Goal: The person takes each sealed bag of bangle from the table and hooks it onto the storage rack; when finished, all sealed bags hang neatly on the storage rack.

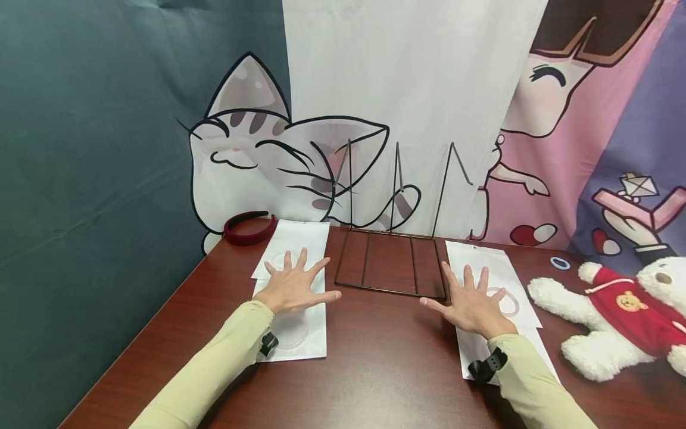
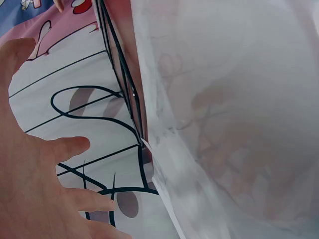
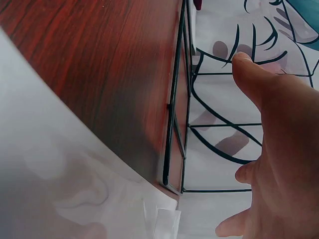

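Note:
My left hand (image 1: 293, 285) is spread with straight fingers over white packets (image 1: 316, 333) on the left of the table; round shapes show faintly through them. In the left wrist view the same hand (image 2: 40, 154) has its fingers splayed, nothing in them. My right hand (image 1: 471, 304) spreads likewise over more white packets (image 1: 498, 262) on the right, where a pale ring shape (image 1: 517, 305) shows. The right wrist view has that hand (image 3: 289, 144) holding nothing. Between the hands, toward the back, stands a black wire rack (image 1: 390, 291) with upright prongs.
A dark red headband (image 1: 248, 239) lies at the back left corner. On the right are a small light blue ring (image 1: 560, 263) and a white plush toy in a red hoodie (image 1: 632, 310). A printed cloth (image 1: 418, 71) hangs behind the brown table (image 1: 375, 369).

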Available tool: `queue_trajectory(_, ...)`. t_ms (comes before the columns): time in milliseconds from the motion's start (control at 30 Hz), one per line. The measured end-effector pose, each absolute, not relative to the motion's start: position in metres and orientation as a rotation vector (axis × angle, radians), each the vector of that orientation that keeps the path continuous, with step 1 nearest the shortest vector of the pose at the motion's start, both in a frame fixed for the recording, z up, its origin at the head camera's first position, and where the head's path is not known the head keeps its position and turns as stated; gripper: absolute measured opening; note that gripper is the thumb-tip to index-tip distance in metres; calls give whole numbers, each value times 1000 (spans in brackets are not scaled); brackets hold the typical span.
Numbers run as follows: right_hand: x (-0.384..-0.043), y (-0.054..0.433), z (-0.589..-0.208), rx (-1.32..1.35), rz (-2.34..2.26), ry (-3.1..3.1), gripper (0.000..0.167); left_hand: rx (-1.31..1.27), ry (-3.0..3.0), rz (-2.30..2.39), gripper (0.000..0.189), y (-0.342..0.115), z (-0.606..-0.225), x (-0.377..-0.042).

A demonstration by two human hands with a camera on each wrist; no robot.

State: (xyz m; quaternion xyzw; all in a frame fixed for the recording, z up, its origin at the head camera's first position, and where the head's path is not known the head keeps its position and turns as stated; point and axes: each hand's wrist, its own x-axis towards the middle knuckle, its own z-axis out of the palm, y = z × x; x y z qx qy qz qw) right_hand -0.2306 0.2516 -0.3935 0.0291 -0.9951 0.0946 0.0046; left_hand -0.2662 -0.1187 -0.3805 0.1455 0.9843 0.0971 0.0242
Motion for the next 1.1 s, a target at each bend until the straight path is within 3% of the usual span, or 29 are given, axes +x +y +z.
queue_trajectory(333,-236,265,-384,98,326,-3089,105,454,3007,431,90,-117,-380,-275)
queue_trajectory(600,-254,304,-358,152,347,-3071,101,738,2914,646,75,-106,-379,-302)
queue_trajectory(800,-273,337,-351,260,484,-3045,93,738,2875,632,64,-94,-379,-323)
queue_trajectory(1100,-281,374,-372,1,652,-3199,94,610,2822,684,57,-83,-391,-339)
